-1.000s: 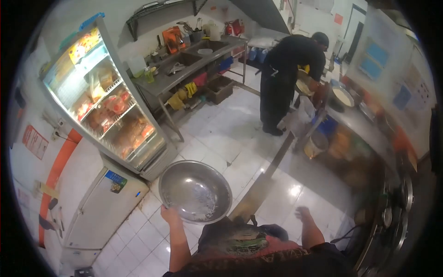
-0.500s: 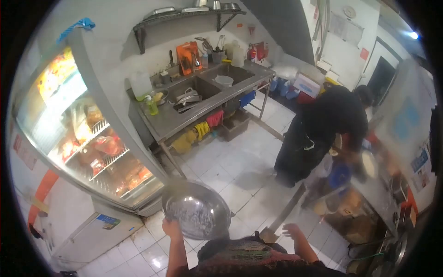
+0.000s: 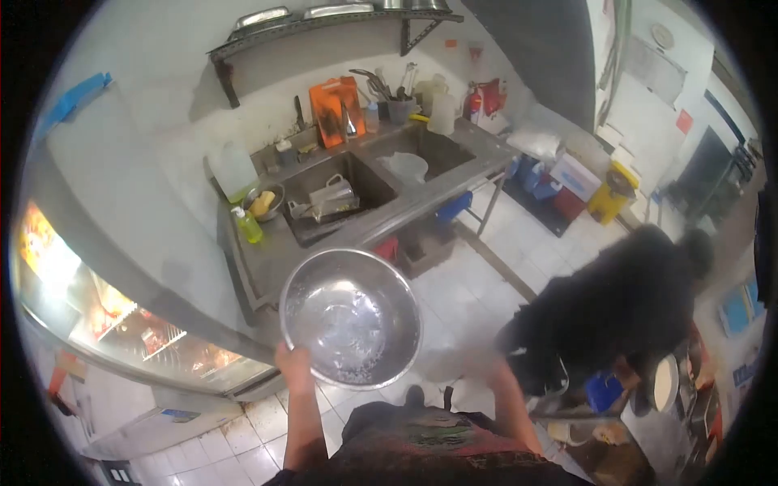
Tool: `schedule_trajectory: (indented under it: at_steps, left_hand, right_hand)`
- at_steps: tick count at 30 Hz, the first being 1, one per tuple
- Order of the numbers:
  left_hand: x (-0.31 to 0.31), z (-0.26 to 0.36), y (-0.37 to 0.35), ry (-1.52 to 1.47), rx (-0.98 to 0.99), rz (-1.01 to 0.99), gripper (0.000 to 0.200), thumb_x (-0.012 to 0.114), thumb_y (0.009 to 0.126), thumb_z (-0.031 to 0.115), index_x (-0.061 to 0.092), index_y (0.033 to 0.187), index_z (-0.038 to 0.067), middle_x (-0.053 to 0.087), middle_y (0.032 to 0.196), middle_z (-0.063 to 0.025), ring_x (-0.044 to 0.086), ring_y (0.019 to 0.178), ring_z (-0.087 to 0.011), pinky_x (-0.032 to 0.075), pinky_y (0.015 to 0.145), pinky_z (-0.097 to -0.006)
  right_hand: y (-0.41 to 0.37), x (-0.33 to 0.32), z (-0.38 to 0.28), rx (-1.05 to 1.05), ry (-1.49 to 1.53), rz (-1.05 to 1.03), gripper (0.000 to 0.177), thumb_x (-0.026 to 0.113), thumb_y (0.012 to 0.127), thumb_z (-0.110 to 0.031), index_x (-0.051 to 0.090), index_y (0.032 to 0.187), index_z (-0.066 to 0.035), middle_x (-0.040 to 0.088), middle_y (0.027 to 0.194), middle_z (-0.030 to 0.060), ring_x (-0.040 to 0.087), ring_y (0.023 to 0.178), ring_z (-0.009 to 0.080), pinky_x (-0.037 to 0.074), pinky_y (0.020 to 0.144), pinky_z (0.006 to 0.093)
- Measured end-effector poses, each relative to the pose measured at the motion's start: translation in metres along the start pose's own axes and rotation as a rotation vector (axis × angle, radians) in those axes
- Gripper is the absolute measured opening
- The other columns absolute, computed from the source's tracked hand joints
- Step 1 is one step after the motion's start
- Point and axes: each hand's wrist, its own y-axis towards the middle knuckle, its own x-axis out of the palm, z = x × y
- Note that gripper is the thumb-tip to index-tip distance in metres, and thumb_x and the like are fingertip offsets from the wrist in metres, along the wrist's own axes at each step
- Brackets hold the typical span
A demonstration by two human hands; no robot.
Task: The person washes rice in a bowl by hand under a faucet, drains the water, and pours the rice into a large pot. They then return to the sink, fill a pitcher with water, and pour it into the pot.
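A wide metal bowl [image 3: 348, 316] with white residue inside is held up in front of my body, before the sink counter. The fingers of my left hand [image 3: 294, 364] are wrapped round its lower left rim. To the right of the bowl, my right hand [image 3: 486, 364] is smeared by motion, apart from the bowl, and its fingers cannot be made out.
A steel counter [image 3: 373, 215] with two sinks, dishes and a green soap bottle [image 3: 249, 225] lies ahead. The lit fridge [image 3: 162, 324] stands left. A person in dark clothes [image 3: 600, 308] bends over at right, beside a blue container [image 3: 604, 391]. A shelf [image 3: 340, 16] hangs above.
The view has moved closer to the sinks. My left hand has raised the bowl towards the counter. My right hand has moved up and inward. The fridge now sits further left.
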Motion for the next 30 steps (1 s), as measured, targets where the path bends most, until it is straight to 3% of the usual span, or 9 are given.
schedule_trajectory:
  at_steps: [2,4,7,14,15,20,23,26,30]
  left_hand:
    - [0.011,0.016,0.009,-0.167,-0.011,0.021,0.044,0.046,0.060,-0.010,0.054,0.104,-0.004,0.060,0.086,-0.0084,0.057,0.071,-0.0175,0.046,0.060,-0.0283]
    - [0.001,0.027,0.020,-0.078,0.002,0.116,0.050,0.047,0.059,-0.008,0.052,0.109,-0.004,0.060,0.086,-0.0083,0.059,0.073,-0.0198,0.048,0.062,-0.0298]
    - [0.012,0.054,0.037,-0.117,-0.016,0.220,0.052,0.044,0.058,-0.009,0.052,0.110,-0.005,0.059,0.089,-0.0090,0.059,0.076,-0.0212,0.048,0.065,-0.0287]
    - [0.077,0.027,0.141,-0.048,-0.010,0.358,0.055,0.042,0.054,-0.007,0.052,0.108,-0.005,0.056,0.091,-0.0097,0.055,0.076,-0.0214,0.045,0.066,-0.0276]
    - [0.119,0.048,0.147,-0.095,-0.064,0.392,0.055,0.042,0.055,-0.006,0.051,0.109,-0.003,0.055,0.091,-0.0092,0.053,0.076,-0.0208,0.043,0.063,-0.0281]
    - [0.163,0.005,0.232,0.165,-0.069,0.278,0.056,0.043,0.055,-0.007,0.052,0.110,0.000,0.054,0.088,-0.0064,0.052,0.074,-0.0191,0.041,0.061,-0.0275]
    - [0.263,0.040,0.250,0.007,-0.224,0.427,0.055,0.044,0.056,-0.008,0.052,0.110,0.000,0.054,0.085,-0.0063,0.053,0.068,-0.0198,0.043,0.057,-0.0280]
    - [0.275,-0.001,0.274,-0.040,-0.141,0.410,0.053,0.046,0.058,-0.008,0.052,0.109,0.000,0.054,0.085,-0.0069,0.053,0.068,-0.0190,0.043,0.056,-0.0287]
    - [0.347,0.016,0.244,-0.044,-0.034,0.472,0.051,0.044,0.060,-0.004,0.050,0.110,-0.002,0.055,0.088,-0.0087,0.055,0.070,-0.0205,0.046,0.058,-0.0279]
  right_hand:
    - [0.065,0.007,-0.061,0.017,0.203,0.044,0.035,0.054,0.088,-0.019,0.054,0.116,0.002,0.063,0.109,0.0142,0.062,0.094,0.0243,0.049,0.083,0.0356]
    - [0.135,-0.006,-0.068,-0.169,-0.043,-0.030,0.035,0.054,0.086,-0.019,0.054,0.113,0.003,0.064,0.107,0.0142,0.062,0.093,0.0245,0.048,0.082,0.0340]
    - [0.197,0.004,-0.154,0.001,0.087,0.088,0.033,0.053,0.084,-0.020,0.055,0.109,0.002,0.065,0.105,0.0138,0.062,0.090,0.0247,0.048,0.081,0.0345]
    - [0.365,-0.017,-0.149,0.105,0.090,0.088,0.031,0.055,0.085,-0.021,0.056,0.108,0.000,0.066,0.103,0.0131,0.063,0.088,0.0241,0.049,0.077,0.0342]
    - [0.377,-0.016,-0.159,0.091,0.090,0.098,0.030,0.055,0.085,-0.021,0.057,0.108,-0.001,0.066,0.103,0.0129,0.063,0.088,0.0238,0.049,0.077,0.0339]
    - [0.453,-0.008,-0.235,0.050,0.127,0.102,0.027,0.054,0.085,-0.020,0.058,0.105,-0.002,0.066,0.101,0.0116,0.063,0.086,0.0216,0.049,0.076,0.0319]
    - [0.523,-0.017,-0.282,-0.060,0.093,0.107,0.025,0.055,0.085,-0.019,0.058,0.103,-0.001,0.066,0.098,0.0105,0.062,0.084,0.0199,0.049,0.076,0.0321]
    - [0.643,-0.026,-0.293,-0.166,0.075,0.101,0.024,0.056,0.084,-0.015,0.056,0.104,-0.002,0.065,0.092,0.0092,0.061,0.082,0.0179,0.049,0.075,0.0349]
    - [0.777,0.006,-0.286,-0.076,0.004,0.151,0.025,0.060,0.081,-0.015,0.061,0.102,-0.002,0.064,0.091,0.0119,0.061,0.084,0.0270,0.049,0.076,0.0386]
